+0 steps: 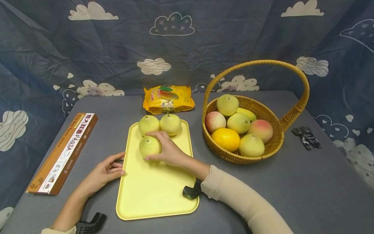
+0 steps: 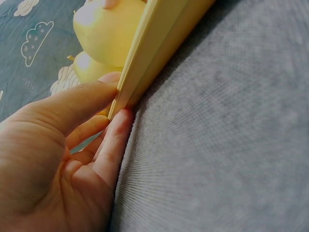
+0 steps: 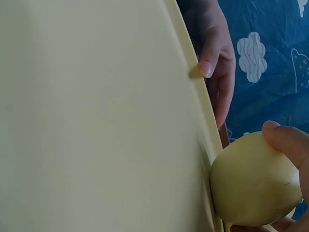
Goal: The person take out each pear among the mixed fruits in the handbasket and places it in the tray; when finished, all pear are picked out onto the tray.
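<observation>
A yellow tray (image 1: 157, 195) lies on the table. My left hand (image 1: 102, 174) is at its left edge, and in the left wrist view the thumb and fingers pinch the rim (image 2: 126, 77). My right hand (image 1: 169, 149) grips a round pale-green fruit (image 1: 149, 147) over the upper left of the tray, thumb and fingers around its right side. In the right wrist view that fruit (image 3: 253, 181) is close to the tray rim; whether it bears on the tray is unclear. Behind it, two similar fruits with short stems (image 1: 149, 124) (image 1: 170, 124) sit side by side at the tray's far end.
Right of the tray stands a wicker basket (image 1: 276, 148) with a tall handle, holding several fruits, among them a yellow one (image 1: 226, 139). A yellow snack bag (image 1: 168, 99) lies at the back, a long pasta box (image 1: 62, 154) at left, a small black packet (image 1: 306, 137) at right.
</observation>
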